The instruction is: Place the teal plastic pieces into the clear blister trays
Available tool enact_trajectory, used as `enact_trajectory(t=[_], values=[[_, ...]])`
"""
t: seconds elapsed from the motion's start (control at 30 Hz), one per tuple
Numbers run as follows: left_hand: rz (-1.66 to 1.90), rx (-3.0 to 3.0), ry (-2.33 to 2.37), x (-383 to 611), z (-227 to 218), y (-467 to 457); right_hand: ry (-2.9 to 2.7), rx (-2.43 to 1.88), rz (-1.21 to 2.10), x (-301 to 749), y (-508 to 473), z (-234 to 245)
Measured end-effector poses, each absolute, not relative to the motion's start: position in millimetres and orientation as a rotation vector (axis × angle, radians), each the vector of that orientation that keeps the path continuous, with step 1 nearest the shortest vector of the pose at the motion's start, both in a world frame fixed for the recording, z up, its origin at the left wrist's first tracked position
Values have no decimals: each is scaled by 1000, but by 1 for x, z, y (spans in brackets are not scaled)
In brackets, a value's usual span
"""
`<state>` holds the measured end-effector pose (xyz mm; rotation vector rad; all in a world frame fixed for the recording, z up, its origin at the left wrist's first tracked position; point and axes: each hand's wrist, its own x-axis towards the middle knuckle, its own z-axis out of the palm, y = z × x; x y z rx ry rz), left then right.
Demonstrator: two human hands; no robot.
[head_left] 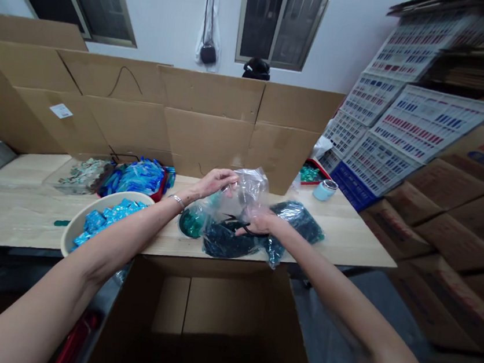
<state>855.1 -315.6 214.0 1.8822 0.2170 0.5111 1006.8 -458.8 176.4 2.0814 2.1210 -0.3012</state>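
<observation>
My left hand (218,182) pinches the upper part of a clear plastic bag (253,190) above the wooden table. Against the bag's lower right side is my right hand (259,221), its fingers smeared by motion, so its grip is unclear. Dark strap-like pieces pass by its fingers. Below both hands lies a clear bag of dark contents (229,241), and a second dark-filled bag (301,220) rests to the right. A round container of green pieces (191,222) sits left of them, partly covered by plastic.
A deep open cardboard box (218,313) stands below the table's front edge. To the left are a cream basin (70,235) of blue packets, a pile of blue strips (141,177) and a clear tray (65,180). A small jar (325,190) stands right. Stacked cartons (450,228) rise beyond.
</observation>
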Motion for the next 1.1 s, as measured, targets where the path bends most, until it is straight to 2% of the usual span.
enact_trajectory(t=[0.33, 0.6, 0.8, 0.97, 1.03, 1.1], values=[[575, 1776, 292, 850, 211, -310, 2172, 1934, -390, 1019, -465, 178], [484, 1774, 267, 852, 216, -315, 2094, 2126, -5, 1008, -489, 178], [351, 1863, 180, 853, 221, -321, 2127, 2076, -248, 991, -463, 175], [202, 1976, 73, 863, 234, -333, 2406, 2079, -107, 973, -457, 161], [245, 2114, 43, 860, 243, -337, 2442, 2104, -93, 971, -461, 157], [484, 2260, 89, 845, 246, -339, 2404, 2158, -143, 972, -466, 154]])
